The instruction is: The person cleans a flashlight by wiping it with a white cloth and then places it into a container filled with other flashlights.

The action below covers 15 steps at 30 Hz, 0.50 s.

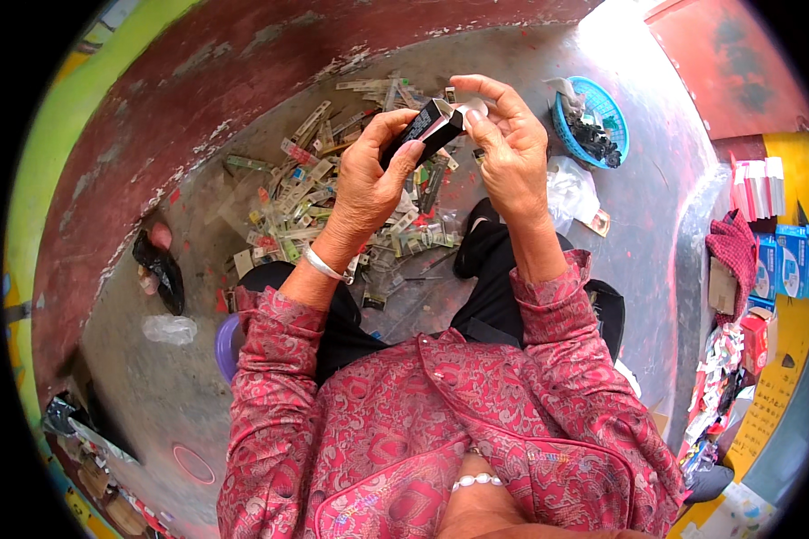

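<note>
Between the thumb and fingers of my left hand (pixel 368 175) is a small black carton (pixel 439 142), tilted, its open end turned to the right. Pale inner walls show at that end. My right hand (pixel 515 157) is at the carton's open end, thumb and fingers pinched on a small whitish piece (pixel 473 109). Whether this piece is a flap of the carton or a separate thing, I cannot tell. A small dark bit also shows by the right hand's lower fingers. Below both hands, a heap of clear, slim plastic packages (pixel 310 202) is spread on the floor.
A blue plastic basket (pixel 622 144) with black items stands at the far right, a white plastic bag (pixel 571 193) near it. Blue boxes (pixel 789 260) are stacked along the right side. On the left lie a black bag (pixel 160 269) and clear plastic (pixel 169 330). A purple rim (pixel 227 346) shows beside my left sleeve.
</note>
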Available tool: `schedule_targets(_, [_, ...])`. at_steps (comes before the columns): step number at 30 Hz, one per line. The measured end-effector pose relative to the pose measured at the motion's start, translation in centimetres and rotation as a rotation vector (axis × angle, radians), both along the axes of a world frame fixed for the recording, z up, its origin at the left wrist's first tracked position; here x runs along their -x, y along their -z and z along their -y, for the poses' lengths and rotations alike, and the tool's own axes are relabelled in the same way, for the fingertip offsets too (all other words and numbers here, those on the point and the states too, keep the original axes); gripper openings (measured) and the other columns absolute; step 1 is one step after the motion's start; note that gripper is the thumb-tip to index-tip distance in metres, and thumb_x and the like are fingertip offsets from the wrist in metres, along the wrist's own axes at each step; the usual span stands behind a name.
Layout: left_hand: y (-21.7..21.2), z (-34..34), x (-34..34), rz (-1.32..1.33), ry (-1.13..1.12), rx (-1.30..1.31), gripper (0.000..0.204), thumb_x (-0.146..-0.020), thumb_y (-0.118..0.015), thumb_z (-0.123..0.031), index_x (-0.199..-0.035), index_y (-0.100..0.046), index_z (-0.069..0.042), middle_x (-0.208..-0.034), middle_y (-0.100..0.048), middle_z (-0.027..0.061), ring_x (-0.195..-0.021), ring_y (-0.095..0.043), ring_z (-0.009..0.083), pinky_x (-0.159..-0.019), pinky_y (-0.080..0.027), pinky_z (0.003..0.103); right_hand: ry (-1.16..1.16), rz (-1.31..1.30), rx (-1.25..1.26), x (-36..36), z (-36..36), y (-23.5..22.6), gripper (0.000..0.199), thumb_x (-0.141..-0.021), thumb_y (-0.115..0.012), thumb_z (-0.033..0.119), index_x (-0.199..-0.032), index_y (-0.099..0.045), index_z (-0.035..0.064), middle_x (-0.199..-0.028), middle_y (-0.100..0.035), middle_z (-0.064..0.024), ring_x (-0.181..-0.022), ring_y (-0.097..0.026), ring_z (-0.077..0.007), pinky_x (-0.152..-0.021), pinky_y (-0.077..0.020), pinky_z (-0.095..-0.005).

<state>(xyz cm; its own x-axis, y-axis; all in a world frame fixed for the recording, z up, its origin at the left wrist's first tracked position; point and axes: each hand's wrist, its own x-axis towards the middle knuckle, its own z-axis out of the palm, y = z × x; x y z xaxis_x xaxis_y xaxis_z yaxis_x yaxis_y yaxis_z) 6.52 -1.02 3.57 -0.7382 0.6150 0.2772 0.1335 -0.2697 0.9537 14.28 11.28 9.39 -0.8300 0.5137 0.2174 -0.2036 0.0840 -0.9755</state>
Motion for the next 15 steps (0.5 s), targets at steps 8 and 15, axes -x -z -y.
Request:
schedule_targets(8, [-0.1, 0.0, 0.0, -0.313, -0.185, 0.118, 0.024, -0.085, -0.055, -0.009, -0.107, -0.052, -0.001, -0.091, -0.060, 0.0117, -0.079, -0.059, 0.0178, -0.070, -0.046, 0.027, 0.066, -0.158, 0.004, 0.4, 0.7, 0.5, 0.015, -0.084, -0.048, -0.001, -0.096, -0.056, 0.0028, -0.083, -0.058, -0.0011, -0.070, -0.049, -0.0032, -0.060, -0.0410, -0.0179])
schedule_targets(15, [0.4, 0.3, -0.1, -0.201, -0.106, 0.134, 0.028, -0.090, -0.048, -0.009, -0.116, -0.046, 0.002, -0.102, -0.055, 0.0054, -0.087, -0.052, 0.0091, -0.075, -0.044, 0.021, 0.115, -0.173, -0.598, -0.1, -0.8, -0.1, 0.021, -0.072, -0.064, 0.007, -0.092, -0.059, 0.0060, -0.091, -0.059, -0.0096, -0.074, -0.060, -0.0196, -0.065, -0.0491, -0.0283])
